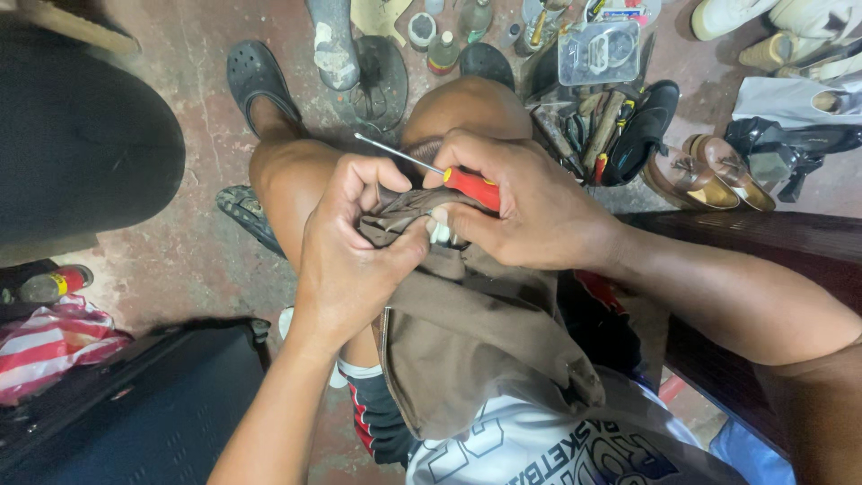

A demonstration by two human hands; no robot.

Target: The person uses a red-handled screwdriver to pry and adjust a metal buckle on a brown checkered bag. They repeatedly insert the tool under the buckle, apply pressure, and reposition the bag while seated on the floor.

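My left hand (pixel 352 244) pinches the bunched top edge of a brown fabric piece (pixel 476 341) that lies over my lap. My right hand (pixel 521 202) grips an awl-like tool with a red and yellow handle (pixel 473 187). Its thin metal shaft (pixel 391 151) sticks out up and to the left, over my knee. A small white object (pixel 439 229) shows between the fingers of both hands, against the fabric. Both hands meet at the fabric's top, above my bare knees.
Several tools (pixel 588 126) and a clear plastic box (pixel 599 52) lie on the floor ahead. Brown loafers (pixel 709 175), a black shoe (pixel 648 121) and small bottles (pixel 442 49) lie near them. A dark case (pixel 153 404) and striped cloth (pixel 54 337) sit left, a dark bench (pixel 763 238) right.
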